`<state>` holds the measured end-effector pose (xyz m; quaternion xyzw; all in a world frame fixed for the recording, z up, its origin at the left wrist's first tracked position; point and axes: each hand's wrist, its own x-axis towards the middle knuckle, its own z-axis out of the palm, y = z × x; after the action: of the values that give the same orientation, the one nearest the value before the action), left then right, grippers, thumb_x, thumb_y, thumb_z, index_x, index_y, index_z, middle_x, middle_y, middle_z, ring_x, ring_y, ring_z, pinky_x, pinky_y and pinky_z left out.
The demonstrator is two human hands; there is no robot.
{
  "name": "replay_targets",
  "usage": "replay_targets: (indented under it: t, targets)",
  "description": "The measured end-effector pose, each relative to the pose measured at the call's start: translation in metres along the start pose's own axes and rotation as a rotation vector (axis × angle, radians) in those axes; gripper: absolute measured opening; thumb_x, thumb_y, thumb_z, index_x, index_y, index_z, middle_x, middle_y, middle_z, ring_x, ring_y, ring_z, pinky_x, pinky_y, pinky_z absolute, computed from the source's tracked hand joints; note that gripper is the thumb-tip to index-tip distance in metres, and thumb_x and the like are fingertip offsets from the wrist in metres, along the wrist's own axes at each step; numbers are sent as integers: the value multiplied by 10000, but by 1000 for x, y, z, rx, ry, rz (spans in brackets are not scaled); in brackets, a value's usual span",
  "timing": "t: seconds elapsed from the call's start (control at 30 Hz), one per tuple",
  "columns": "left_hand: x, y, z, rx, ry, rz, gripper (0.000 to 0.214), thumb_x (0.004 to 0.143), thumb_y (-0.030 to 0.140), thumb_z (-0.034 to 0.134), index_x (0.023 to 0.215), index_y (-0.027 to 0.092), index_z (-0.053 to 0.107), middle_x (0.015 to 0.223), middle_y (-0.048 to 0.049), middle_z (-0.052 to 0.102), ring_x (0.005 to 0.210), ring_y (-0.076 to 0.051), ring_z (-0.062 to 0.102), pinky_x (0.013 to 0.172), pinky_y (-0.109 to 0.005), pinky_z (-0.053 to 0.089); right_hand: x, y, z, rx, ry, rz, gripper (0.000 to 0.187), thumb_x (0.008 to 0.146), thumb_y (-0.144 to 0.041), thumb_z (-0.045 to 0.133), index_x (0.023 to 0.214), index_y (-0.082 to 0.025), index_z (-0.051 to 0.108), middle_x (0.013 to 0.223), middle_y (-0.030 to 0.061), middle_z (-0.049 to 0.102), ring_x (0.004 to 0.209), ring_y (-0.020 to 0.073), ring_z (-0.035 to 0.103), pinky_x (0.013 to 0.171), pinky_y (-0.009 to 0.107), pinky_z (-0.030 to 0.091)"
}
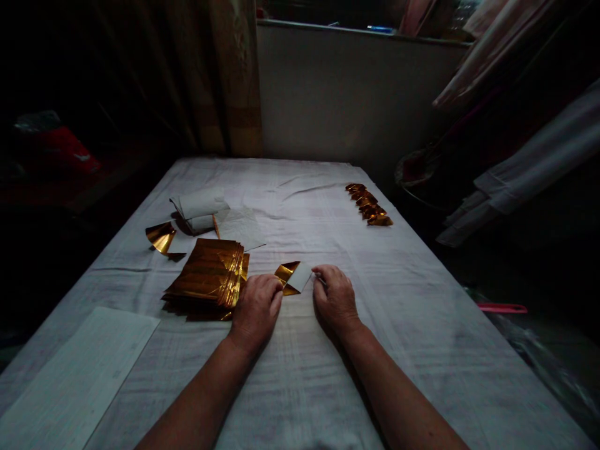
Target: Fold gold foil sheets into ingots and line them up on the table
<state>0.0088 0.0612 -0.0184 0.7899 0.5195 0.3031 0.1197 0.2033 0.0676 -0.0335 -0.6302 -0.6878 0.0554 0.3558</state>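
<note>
One small gold paper point(293, 277) lies on the desk point(422, 294); the left hand point(255, 307) and right hand point(335, 299) both pinch it with their fingers point(275, 292).

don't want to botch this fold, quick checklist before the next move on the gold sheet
1. Both hands on the sheet: left hand and right hand touch the sheet. Ok.
2. Sheet rests on the cloth: ok.
3. Fold edges lined up: cannot tell, too dark.
4. Stack close by: right beside the left hand. Ok.
5. Folded pieces out of the way: far off to the right. Ok.
</note>
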Motion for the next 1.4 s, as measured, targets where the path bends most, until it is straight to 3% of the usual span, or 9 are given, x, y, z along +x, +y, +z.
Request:
replay_targets:
  t: [0.23,0.47,0.6,0.73,0.87,1.0,1.23,1.4]
  targets:
    - [2,-10,1,-68,40,69,135,888,106,577,909,231,624,965,-30,703,955,-218,605,874,-375,504,6,8,2,39,0,63,376,789,-80,481,1069,-234,680,1012,66,729,960,241,628,897,405,474]
    - [5,-16,-1,-59,-25,129,124,903,132,586,844,224,646,943,-26,707,926,-199,608,827,-337,506,7,12,1,189,-56,56,348,797,-121,535,1085,-241,689,982,46,734,918,216,658,870,386,494]
    - [6,-16,-3,17,-80,146,136,922,161,568,867,231,671,976,-31,707,931,-197,610,824,-333,497,12,14,-2,169,-102,-36,361,793,-91,561,1084,-250,705,947,41,702,894,204,634,822,348,486]
    - [8,-11,-8,122,-90,151,116,923,187,578,904,244,677,984,-33,709,945,-211,612,822,-346,487,15,12,-5,59,-137,-136,225,834,-123,609,950,-262,743,890,36,665,863,196,600,796,328,460]
    - [5,-1,-10,235,-77,127,127,896,151,588,921,241,675,1021,-47,713,1012,-244,611,858,-391,476,10,-3,-11,-56,-111,-278,102,843,-189,676,878,-262,737,1063,60,678,999,225,580,861,358,430]
    - [-3,6,-9,249,-63,93,176,894,161,571,1026,227,666,1117,-78,695,1068,-261,607,917,-422,478,2,-15,-13,-11,-150,-403,68,867,-199,674,878,-243,725,1129,68,690,1065,234,581,915,381,419]
    - [-7,3,-7,189,-71,89,161,910,187,569,1045,211,654,1141,-79,691,1085,-259,617,946,-428,489,1,0,-10,252,-222,-297,135,871,-191,671,976,-254,728,1063,47,727,1007,197,644,912,375,463]
    - [-6,4,-8,163,-57,59,150,904,189,573,1023,226,657,1125,-73,693,1075,-257,616,933,-428,487,6,4,-7,295,-240,-230,124,890,-198,639,960,-251,726,998,43,740,964,194,660,884,365,488]
